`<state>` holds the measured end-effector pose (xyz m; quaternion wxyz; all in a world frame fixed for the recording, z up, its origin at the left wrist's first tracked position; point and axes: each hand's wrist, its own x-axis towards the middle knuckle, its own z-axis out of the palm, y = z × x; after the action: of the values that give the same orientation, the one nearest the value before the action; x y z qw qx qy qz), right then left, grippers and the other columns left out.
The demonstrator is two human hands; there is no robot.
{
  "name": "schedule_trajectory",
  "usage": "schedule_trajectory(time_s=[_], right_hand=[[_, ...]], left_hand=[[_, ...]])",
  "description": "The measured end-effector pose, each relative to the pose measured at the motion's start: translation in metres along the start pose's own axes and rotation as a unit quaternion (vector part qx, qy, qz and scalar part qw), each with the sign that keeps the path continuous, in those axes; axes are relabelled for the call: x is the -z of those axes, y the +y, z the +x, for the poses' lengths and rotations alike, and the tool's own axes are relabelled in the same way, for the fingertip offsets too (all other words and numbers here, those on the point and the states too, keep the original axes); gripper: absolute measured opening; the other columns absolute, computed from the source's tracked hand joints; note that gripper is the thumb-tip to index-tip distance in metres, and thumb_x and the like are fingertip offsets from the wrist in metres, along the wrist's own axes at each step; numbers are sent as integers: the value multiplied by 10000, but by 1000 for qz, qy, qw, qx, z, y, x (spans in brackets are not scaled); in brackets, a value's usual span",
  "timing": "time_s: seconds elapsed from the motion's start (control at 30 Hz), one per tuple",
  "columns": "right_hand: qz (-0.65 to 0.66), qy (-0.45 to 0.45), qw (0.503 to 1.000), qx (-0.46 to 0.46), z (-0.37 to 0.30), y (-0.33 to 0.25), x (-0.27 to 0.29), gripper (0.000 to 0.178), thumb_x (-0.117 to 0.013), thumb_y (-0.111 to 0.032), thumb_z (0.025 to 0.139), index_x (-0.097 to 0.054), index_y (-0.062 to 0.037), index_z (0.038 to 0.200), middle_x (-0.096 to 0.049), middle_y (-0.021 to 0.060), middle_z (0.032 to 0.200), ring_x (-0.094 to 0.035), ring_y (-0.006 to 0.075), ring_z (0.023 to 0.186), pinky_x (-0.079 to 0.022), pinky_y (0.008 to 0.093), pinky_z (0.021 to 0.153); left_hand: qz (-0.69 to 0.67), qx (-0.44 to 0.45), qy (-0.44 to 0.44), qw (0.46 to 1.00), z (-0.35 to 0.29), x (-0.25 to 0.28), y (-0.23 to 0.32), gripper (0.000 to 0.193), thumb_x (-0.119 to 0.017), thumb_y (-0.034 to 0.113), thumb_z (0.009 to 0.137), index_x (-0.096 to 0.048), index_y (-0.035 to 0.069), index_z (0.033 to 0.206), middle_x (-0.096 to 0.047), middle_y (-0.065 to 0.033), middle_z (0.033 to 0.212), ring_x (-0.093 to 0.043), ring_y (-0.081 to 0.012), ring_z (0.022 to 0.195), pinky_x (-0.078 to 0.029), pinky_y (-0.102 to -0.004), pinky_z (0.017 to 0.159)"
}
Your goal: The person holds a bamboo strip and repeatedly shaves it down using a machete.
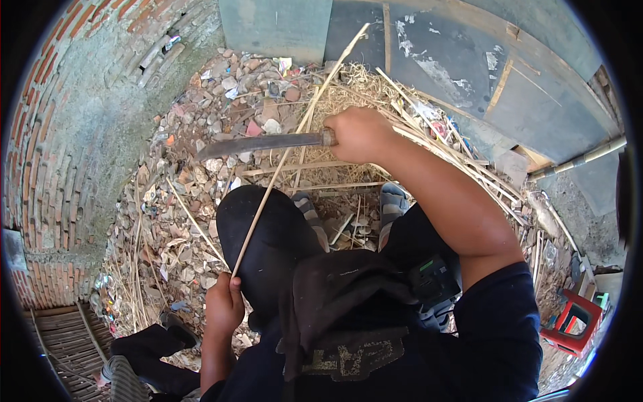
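Note:
My right hand (362, 134) is wrapped round the short handle of a machete (261, 143), its long dark blade pointing left. In my left hand (224, 305) is the lower end of a thin bamboo strip (264, 202), pinched between thumb and fingers. The strip slants up and right over my dark-clothed left knee (251, 218) and crosses the blade near the handle. Its far end looks split or frayed. Whether the edge touches the strip I cannot tell. A second thin strip (194, 220) runs from near my left hand toward the upper left.
Pale shavings (335, 100) and several long bamboo strips (462, 161) lie ahead and to the right on rubble ground (194, 141). A brick wall (74, 147) rises at left, dark panels (442, 60) ahead. A person's leg (154, 355) is at lower left, a red plastic stool (571, 323) at right.

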<state>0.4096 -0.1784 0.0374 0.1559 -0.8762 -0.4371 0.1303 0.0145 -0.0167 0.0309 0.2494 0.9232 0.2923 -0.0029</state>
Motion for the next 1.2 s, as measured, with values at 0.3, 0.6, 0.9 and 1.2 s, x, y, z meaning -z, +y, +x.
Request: schedule_trajectory(time_s=[0.3, 0.6, 0.9, 1.2], right_hand=[[-18, -24, 998, -56, 0, 8, 21, 250, -600, -253, 865, -700, -102, 1038, -709, 126, 923, -698, 307, 900, -560, 466, 803], [9, 14, 991, -136, 13, 57, 14, 251, -542, -265, 939, -700, -111, 1060, -698, 110, 901, -697, 273, 850, -572, 443, 769], [-44, -16, 999, -10, -4, 12, 20, 207, -587, -229, 866, -698, -124, 1005, -680, 107, 820, -681, 258, 788, -567, 437, 759], [-94, -11, 992, -78, -2, 33, 29, 207, -572, -228, 909, -703, -164, 1056, -701, 98, 899, -706, 254, 884, -570, 434, 805]], left_hand=[[51, -11, 20, 998, 5, -4, 2, 317, -462, 279, 1038, -522, 16, 872, -578, -253, 624, -580, -501, 618, -421, -548, 537], [45, -6, 43, 998, 5, -9, 4, 302, -491, 279, 1028, -517, 23, 870, -578, -259, 620, -584, -505, 623, -421, -564, 538], [27, -10, 29, 999, 0, -6, -11, 330, -487, 305, 1031, -521, 15, 876, -589, -261, 646, -586, -508, 642, -424, -558, 548], [54, 20, 6, 998, 5, 3, -8, 304, -508, 277, 1018, -514, 16, 863, -599, -255, 651, -592, -498, 637, -431, -549, 547]])
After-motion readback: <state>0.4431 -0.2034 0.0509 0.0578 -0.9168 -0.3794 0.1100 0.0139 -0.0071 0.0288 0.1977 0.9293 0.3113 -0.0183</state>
